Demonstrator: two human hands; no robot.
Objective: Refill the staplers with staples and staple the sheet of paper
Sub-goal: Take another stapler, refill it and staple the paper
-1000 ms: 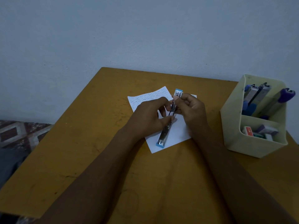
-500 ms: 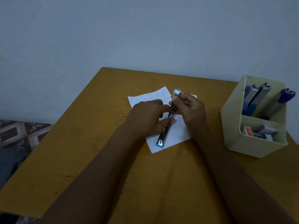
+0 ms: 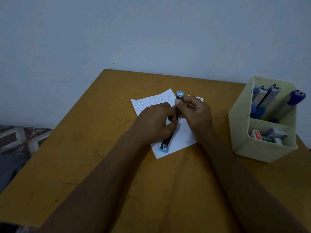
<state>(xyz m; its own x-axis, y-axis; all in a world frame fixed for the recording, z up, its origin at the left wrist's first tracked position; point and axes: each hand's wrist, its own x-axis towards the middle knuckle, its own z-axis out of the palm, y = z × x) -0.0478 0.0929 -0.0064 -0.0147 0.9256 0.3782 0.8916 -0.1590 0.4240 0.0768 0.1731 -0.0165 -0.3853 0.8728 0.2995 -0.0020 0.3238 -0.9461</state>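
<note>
My left hand (image 3: pixel 155 122) curls tight, fingers pinching the opened blue stapler (image 3: pixel 171 130) at its middle, base lying on the paper (image 3: pixel 183 138) on the table (image 3: pixel 104 148). My right hand (image 3: pixel 196 111) pinches the raised top arm shut-fisted. Barely changed from before: left fingers slid slightly nearer.

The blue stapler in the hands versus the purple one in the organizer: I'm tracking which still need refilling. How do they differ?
The blue stapler lies opened out flat over the paper, held by both hands; the purple stapler stands tilted in the organizer, untouched and apparently closed. Both have metal bodies with coloured ends.
</note>
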